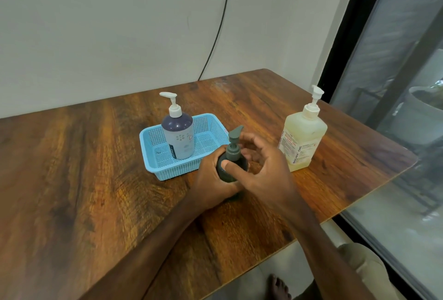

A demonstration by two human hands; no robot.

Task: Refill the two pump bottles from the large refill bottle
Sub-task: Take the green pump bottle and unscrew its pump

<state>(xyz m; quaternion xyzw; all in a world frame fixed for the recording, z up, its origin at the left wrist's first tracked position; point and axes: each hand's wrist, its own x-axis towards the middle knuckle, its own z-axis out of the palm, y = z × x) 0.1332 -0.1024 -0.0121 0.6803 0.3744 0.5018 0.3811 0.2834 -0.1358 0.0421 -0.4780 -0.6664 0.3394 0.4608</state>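
A small dark grey pump bottle (231,167) stands on the wooden table (96,179) just in front of the blue basket (167,170). My left hand (213,179) grips its round body, thumb across the front. My right hand (266,167) curves around the bottle's right side near the pump collar, with its fingers loosely bent behind the pump head. A dark blue pump bottle (177,134) with a white pump stands upright inside the basket. The large pale yellow refill bottle (302,142), also topped by a white pump, stands to the right.
A black cable (219,26) runs down the wall behind the table. The table's right edge (374,189) slants along a glass window or door with a dark frame (347,43). Below the near edge I see my knee and a bare foot (279,287).
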